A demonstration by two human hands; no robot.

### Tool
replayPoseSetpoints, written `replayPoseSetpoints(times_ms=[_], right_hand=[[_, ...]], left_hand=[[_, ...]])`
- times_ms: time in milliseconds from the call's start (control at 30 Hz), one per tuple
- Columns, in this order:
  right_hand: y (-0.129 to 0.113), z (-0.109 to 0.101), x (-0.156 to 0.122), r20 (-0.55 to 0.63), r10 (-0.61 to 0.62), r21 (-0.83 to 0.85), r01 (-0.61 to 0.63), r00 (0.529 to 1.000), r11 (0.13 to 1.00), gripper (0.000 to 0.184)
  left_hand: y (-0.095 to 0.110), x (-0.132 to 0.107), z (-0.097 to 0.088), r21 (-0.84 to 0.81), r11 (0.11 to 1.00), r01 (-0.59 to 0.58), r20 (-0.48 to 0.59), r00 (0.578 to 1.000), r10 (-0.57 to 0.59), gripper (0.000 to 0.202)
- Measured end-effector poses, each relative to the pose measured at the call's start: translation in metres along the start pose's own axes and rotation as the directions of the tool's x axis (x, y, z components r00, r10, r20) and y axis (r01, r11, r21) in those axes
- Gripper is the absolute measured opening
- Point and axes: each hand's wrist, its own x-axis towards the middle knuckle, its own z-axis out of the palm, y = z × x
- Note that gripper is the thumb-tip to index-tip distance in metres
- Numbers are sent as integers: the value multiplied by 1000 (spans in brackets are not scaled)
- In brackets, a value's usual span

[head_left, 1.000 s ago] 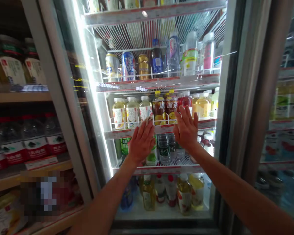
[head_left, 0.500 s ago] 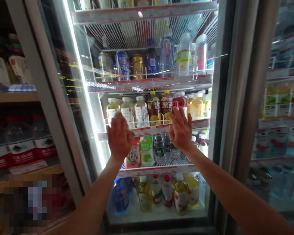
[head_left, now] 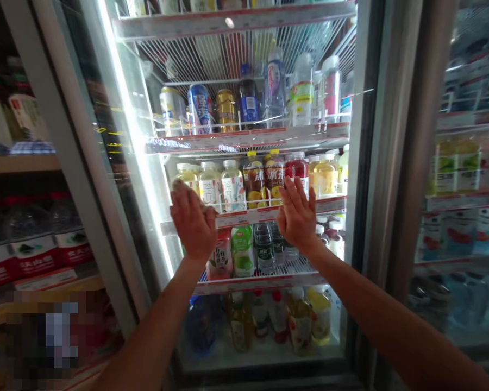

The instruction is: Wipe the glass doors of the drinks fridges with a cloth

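Observation:
My left hand (head_left: 192, 225) lies against the glass door of a lit drinks fridge, pressing what looks like a small greyish cloth (head_left: 180, 187); its edges show past my fingertips and thumb, though blur hides detail. Flat on the same glass, to the right, is my right hand (head_left: 297, 214), fingers stretched out and holding nothing. Behind the glass, between my hands, stand tea bottles with white labels (head_left: 232, 187) and dark bottles with yellow caps (head_left: 254, 182). A red drink bottle (head_left: 296, 165) shows just above my right fingers.
A metal door frame (head_left: 407, 163) rises at right, with another glass-fronted drinks section beyond it. On the left, shelves hold packs of red-capped bottles (head_left: 30, 233). More bottles (head_left: 299, 326) stand at the fridge's bottom. A pixelated patch covers the lower left.
My left hand has slid slightly left across the glass, its fingers tilting further left. My right hand stays at nearly the same spot on the glass. The view has shifted slightly.

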Motion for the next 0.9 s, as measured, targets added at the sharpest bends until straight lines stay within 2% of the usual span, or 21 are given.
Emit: replayPoseSetpoints(times_ms=[33, 100, 133, 167, 200, 267, 300, 333, 400, 467, 533, 600, 667, 767, 833, 900], right_hand=[[0, 0, 0, -7, 1, -1, -1, 1000, 1000, 72], [0, 1, -1, -9, 2, 7, -2, 1000, 1000, 71], [1, 1, -1, -2, 1, 13, -1, 1000, 1000, 70], [2, 1, -2, 10, -1, 19, 0, 1000, 1000, 70], [3, 1, -2, 22, -2, 23, 1, 1000, 1000, 71], [5, 1, -2, 30, -4, 26, 4, 1000, 1000, 70], [5, 0, -2, 25, -5, 27, 5, 1000, 1000, 70], [4, -1, -1, 11, -4, 31, 4, 1000, 1000, 69], [-2, -4, 0, -32, 3, 74, 0, 999, 997, 67], [-16, -5, 2, -44, -58, 192, 65, 997, 979, 65], [-36, -2, 2, -30, -167, 314, 168, 986, 934, 63], [-60, 6, 5, -26, -203, 344, 199, 979, 917, 61], [-83, 17, 12, -12, -107, 280, 106, 994, 954, 58], [-113, 34, 32, 103, 11, 165, -28, 995, 986, 53], [-127, 42, 45, 163, -17, 104, 0, 987, 995, 50], [-125, 43, 48, 163, -110, 61, 101, 981, 993, 48]], left_hand=[[7, -2, 2, -22, 993, -112, 48, 992, 113, 63], [17, -6, 6, -84, 936, -342, 104, 931, 350, 64], [19, -7, 7, -100, 914, -393, 105, 910, 402, 64], [17, -7, 7, -98, 920, -378, 93, 917, 387, 63], [13, -6, 6, -87, 949, -303, 68, 949, 309, 62], [4, 0, 4, -80, 994, -71, 19, 997, 73, 60], [3, 3, 4, -101, 995, 24, 17, 1000, -22, 60], [4, 5, 4, -145, 987, 72, 30, 997, -68, 61], [15, 10, 5, -297, 953, 58, 91, 995, -32, 57], [30, 13, 6, -482, 875, 54, 134, 991, 12, 51], [40, 15, 3, -623, 772, 131, 162, 986, -37, 47], [38, 15, -5, -680, 696, 230, 202, 971, -123, 47], [26, 10, -15, -650, 707, 280, 218, 959, -179, 48], [-1, -7, -21, -463, 846, 264, 116, 964, -238, 50], [-15, -21, -18, -292, 933, 209, 77, 978, -195, 52], [-25, -33, -14, -166, 979, 120, 102, 989, -104, 58]])
